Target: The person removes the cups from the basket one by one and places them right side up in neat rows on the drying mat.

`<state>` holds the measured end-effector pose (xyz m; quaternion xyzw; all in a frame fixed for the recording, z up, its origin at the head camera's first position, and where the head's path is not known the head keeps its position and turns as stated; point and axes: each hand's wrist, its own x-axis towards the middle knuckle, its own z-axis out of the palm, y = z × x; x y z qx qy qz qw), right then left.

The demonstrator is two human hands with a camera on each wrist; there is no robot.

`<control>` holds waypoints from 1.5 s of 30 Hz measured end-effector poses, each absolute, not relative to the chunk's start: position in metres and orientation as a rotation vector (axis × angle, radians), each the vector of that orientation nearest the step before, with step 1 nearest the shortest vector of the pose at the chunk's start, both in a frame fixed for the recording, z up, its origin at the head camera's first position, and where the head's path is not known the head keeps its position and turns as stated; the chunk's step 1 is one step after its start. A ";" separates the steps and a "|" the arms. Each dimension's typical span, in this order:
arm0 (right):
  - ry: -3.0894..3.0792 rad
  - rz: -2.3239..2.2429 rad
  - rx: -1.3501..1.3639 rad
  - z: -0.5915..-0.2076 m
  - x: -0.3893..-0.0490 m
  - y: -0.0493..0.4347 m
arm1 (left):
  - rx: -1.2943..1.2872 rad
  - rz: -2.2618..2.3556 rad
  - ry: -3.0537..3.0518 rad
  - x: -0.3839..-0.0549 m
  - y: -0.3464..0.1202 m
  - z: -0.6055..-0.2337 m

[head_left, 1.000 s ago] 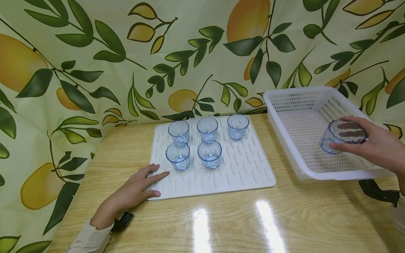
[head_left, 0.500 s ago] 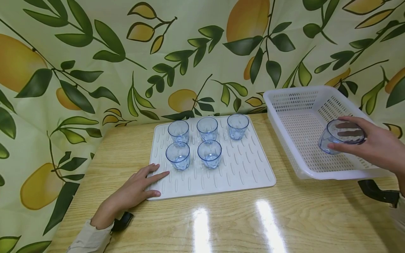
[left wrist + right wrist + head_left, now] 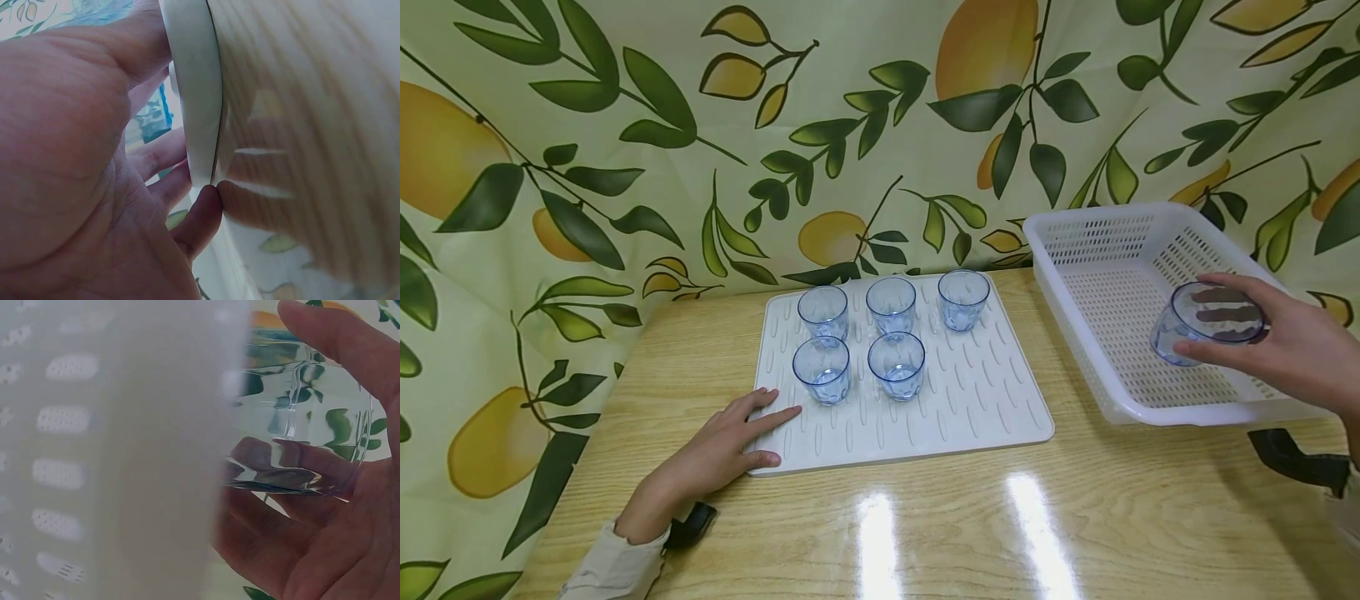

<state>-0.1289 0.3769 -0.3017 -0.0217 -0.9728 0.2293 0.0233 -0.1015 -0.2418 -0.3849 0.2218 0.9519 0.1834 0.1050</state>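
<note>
In the head view my right hand [image 3: 1292,342] grips a clear bluish drinking glass [image 3: 1183,333] within the white plastic basket [image 3: 1138,414]; fingers go round its far side, thumb on the near side. The glass tilts somewhat, and whether its base touches the basket floor I cannot tell. The right wrist view shows the same glass [image 3: 300,412] partly behind the basket wall [image 3: 169,456]. My left hand [image 3: 722,442] rests with spread fingers on the left front corner of a white ribbed drying mat [image 3: 970,417]. On that mat stand several matching glasses [image 3: 897,367], mouths up.
The mat and basket sit on a wooden table [image 3: 955,525], with a strip of wood between them. Behind hangs a cloth [image 3: 850,125] printed with fruit and leaves. A glass at the mat's back right [image 3: 963,302] stands nearest the basket.
My right hand and the glass in it have shifted slightly to the left within the basket. The left hand and the glasses on the mat stay put.
</note>
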 end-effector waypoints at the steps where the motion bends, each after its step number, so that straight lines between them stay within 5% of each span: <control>1: -3.011 0.711 -0.070 -0.301 -0.128 0.376 | 0.655 0.541 2.805 -0.101 -0.242 -0.385; 45: -2.984 0.660 -0.077 -0.286 -0.107 0.350 | 0.654 0.543 2.806 -0.102 -0.242 -0.386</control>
